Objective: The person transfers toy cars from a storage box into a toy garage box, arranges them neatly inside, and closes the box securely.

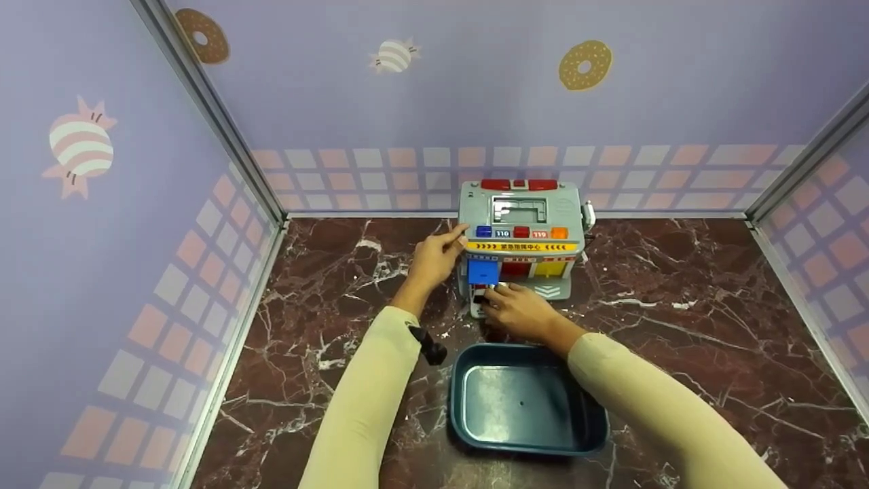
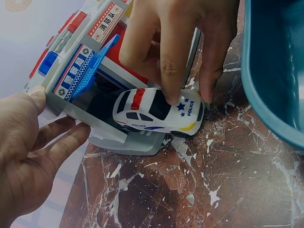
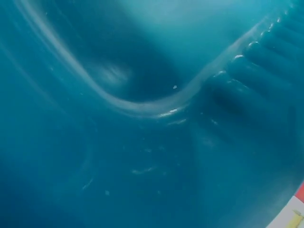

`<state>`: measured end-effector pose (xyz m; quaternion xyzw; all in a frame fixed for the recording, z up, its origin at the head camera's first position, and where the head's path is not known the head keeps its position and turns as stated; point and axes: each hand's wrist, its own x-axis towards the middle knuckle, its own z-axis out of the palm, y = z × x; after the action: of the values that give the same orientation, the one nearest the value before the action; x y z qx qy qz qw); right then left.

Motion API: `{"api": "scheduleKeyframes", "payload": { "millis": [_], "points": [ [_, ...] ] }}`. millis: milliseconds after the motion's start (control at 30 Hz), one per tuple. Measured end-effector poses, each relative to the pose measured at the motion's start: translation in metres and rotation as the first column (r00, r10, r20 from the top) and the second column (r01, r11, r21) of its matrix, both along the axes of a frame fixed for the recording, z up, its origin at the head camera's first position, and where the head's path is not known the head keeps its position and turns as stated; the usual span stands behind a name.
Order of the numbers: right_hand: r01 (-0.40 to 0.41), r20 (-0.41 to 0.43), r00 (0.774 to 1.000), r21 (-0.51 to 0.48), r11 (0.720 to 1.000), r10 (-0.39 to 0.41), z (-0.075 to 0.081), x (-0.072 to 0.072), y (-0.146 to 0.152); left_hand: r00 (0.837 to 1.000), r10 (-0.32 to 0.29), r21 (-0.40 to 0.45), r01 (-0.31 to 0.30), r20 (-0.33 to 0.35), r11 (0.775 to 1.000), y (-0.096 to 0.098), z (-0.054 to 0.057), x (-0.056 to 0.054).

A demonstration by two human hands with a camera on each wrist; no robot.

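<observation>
A white toy police car [image 2: 164,122] with a red roof light bar sits partly in the left doorway of a grey toy emergency station [image 1: 570,204], nose outward. My right hand [image 1: 519,311] grips the car at its front, one finger pressing on the hood. The blue door flap [image 1: 483,273] is raised above the car. At the station's left corner, my left hand [image 1: 434,259] holds the roof edge, thumb on the corner and fingers below against the side wall. Only the tub's wall fills most of the right wrist view; neither hand shows there.
A dark teal plastic tub [image 1: 461,435] stands in front of the station, below my right forearm. The station's red door [image 1: 516,269] and yellow door [image 1: 550,269] are down. Patterned purple walls [image 1: 434,102] border the marbled surface [image 1: 679,353] at the back and sides.
</observation>
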<state>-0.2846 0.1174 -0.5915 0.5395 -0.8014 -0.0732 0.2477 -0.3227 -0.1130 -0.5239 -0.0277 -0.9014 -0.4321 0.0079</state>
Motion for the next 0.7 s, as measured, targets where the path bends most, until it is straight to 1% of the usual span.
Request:
{"api": "scheduleKeyframes", "payload": {
  "millis": [167, 333, 467, 600, 700],
  "points": [
    [0.007, 0.011, 1.000, 0.023, 1.000, -0.008, 0.0021, 0.0017, 0.0003, 1.000, 0.004, -0.016, -0.004, 0.009, 1.000, 0.0004, 0.0002, 0.0005],
    [0.021, 0.000, 1.000, 0.051, 0.998, -0.021, 0.0020, 0.0020, 0.0005, 1.000, -0.001, -0.015, 0.001, -0.002, 1.000, 0.0001, -0.0002, 0.0005],
    [0.024, 0.014, 1.000, 0.070, 0.997, -0.025, 0.0014, 0.0021, 0.0007, 1.000, -0.002, -0.020, 0.001, -0.010, 1.000, -0.0004, -0.0004, 0.0010],
    [0.030, 0.026, 0.999, 0.058, 0.998, -0.032, 0.0021, 0.0024, 0.0015, 1.000, -0.011, -0.019, 0.011, -0.006, 1.000, -0.0011, -0.0005, 0.0018],
    [0.035, 0.037, 0.999, 0.041, 0.999, -0.037, 0.0023, 0.0023, 0.0024, 1.000, -0.015, -0.017, 0.015, -0.016, 1.000, -0.0013, -0.0010, 0.0019]
  ]
}}
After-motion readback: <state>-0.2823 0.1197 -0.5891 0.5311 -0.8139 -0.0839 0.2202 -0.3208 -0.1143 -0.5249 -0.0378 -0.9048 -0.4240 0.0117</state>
